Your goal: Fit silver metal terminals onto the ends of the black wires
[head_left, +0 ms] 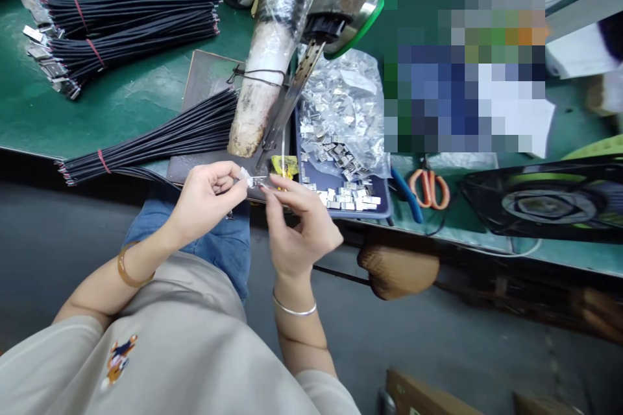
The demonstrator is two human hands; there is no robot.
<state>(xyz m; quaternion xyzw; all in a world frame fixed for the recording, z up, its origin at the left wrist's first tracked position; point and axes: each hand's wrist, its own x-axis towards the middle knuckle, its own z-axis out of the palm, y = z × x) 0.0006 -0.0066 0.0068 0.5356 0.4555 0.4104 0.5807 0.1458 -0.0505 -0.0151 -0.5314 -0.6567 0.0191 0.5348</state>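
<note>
My left hand (211, 198) pinches a small whitish-silver connector (249, 177) between thumb and forefinger, below the tip of a wrapped white nozzle-like tube (250, 91). Close on its right, my right hand (302, 214) has thumb and forefinger together at the connector's right side; what they grip is too small to make out. A bundle of black cables (170, 130) tied with a red band lies left of the tube, partly on a dark board (207, 78). To the right, a blue tray (384, 204) holds metal connectors (353, 196) and a clear bag of more.
More tied black cable bundles (146, 10) lie on the green table (141, 100) at the upper left. Orange-handled scissors (428, 188), a blue-handled tool (407, 194) and a black fan-like device (545, 201) sit at the right. A wooden stool (399, 269) is below the table edge.
</note>
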